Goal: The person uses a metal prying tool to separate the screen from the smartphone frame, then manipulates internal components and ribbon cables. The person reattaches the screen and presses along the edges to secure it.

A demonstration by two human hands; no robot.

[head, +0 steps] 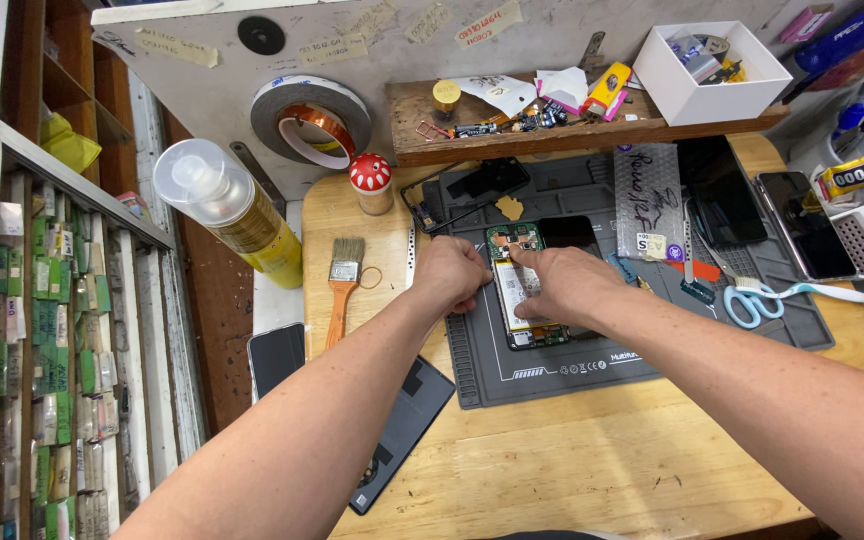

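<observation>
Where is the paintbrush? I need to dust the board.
In the head view, the paintbrush lies on the wooden table, left of the left hand, beside the grey mat.

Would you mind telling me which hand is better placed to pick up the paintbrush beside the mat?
Probably the left hand: it is nearer the paintbrush, while the right hand presses on the opened phone.

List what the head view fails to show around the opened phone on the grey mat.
- Opened phone: the left hand and right hand cover its side edges.
- Right hand's fingertip contact: too small to tell.
- White cardboard box: contents too small.
- Blue-handled scissors: blades indistinct.
</observation>
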